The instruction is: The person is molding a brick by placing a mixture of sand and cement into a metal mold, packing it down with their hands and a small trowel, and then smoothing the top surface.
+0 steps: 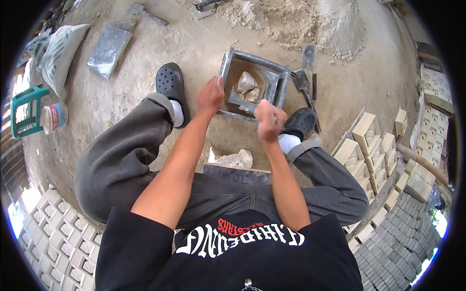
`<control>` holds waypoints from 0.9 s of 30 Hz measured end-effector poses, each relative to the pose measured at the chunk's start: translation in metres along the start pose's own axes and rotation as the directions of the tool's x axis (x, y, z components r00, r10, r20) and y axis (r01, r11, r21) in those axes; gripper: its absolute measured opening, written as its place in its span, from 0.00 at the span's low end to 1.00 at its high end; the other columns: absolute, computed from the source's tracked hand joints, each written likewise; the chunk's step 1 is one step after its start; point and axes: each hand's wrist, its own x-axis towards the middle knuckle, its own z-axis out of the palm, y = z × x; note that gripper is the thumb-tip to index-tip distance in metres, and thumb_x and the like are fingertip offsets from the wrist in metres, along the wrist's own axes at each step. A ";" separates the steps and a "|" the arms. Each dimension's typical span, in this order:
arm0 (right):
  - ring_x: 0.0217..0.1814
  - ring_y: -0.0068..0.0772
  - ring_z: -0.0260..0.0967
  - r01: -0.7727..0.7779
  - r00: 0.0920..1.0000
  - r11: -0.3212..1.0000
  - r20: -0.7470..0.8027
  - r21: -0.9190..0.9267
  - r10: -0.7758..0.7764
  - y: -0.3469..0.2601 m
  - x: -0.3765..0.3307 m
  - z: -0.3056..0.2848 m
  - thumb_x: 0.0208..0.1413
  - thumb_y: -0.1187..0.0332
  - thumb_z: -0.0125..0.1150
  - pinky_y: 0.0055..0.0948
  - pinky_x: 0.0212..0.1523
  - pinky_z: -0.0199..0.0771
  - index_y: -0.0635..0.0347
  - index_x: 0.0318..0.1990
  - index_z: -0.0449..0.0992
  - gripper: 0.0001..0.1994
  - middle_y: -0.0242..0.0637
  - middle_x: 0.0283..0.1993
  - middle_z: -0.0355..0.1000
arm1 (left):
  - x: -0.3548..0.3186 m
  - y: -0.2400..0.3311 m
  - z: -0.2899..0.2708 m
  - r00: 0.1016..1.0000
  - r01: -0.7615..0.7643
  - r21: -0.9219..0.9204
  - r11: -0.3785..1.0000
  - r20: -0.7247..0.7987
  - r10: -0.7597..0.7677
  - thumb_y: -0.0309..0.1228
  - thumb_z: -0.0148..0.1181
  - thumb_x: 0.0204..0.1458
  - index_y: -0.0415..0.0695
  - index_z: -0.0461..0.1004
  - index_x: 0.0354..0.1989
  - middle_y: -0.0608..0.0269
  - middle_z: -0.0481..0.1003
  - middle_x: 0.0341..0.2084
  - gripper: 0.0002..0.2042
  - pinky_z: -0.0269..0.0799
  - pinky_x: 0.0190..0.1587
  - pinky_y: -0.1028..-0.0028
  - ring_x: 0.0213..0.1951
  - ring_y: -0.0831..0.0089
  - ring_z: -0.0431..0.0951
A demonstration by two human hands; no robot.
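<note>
Mould: square grey metal frame mould (pixel 232 58) is sitting on the sandy ground between the person's feet, far of the knees
Fill: pale lump of wet mortar (pixel 246 86) is lying inside, covering only part of the cavity; filling is judged begun, levelling left
Left hand (pixel 210 95): is gripping the mould's near-left rim, fingers closed on it
Right hand (pixel 268 119): is clenching in a fist at the near-right rim; what it is clamping cannot be told
Finished stock: pale cast patterned blocks (pixel 369 145) are standing in rows at right
</note>
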 end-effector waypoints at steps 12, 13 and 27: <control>0.16 0.18 0.46 -0.039 0.999 0.999 -0.008 -0.011 0.039 -0.019 0.010 -0.003 0.64 0.71 0.46 0.25 0.20 0.45 0.59 0.13 0.55 0.23 0.26 0.14 0.54 | 0.007 -0.001 -0.008 0.999 -0.021 0.024 0.999 -0.029 0.021 0.48 0.35 0.64 0.46 0.71 0.38 0.50 0.76 0.38 0.21 0.68 0.41 0.52 0.39 0.46 0.75; 0.16 0.18 0.45 -0.033 0.999 0.997 -0.021 0.075 0.035 -0.029 0.010 -0.004 0.64 0.70 0.46 0.25 0.20 0.45 0.59 0.13 0.55 0.23 0.26 0.14 0.53 | 0.006 -0.001 -0.009 0.999 -0.024 0.026 0.999 -0.031 0.025 0.48 0.36 0.64 0.46 0.71 0.39 0.50 0.76 0.38 0.20 0.68 0.41 0.52 0.39 0.46 0.75; 0.16 0.16 0.46 -0.062 0.997 0.996 -0.051 0.066 0.066 -0.015 -0.004 -0.051 0.63 0.69 0.48 0.26 0.19 0.43 0.61 0.13 0.56 0.23 0.25 0.13 0.53 | 0.005 0.005 -0.011 1.000 -0.015 0.068 0.998 -0.017 0.016 0.48 0.35 0.64 0.49 0.71 0.43 0.52 0.77 0.39 0.20 0.69 0.42 0.54 0.40 0.47 0.76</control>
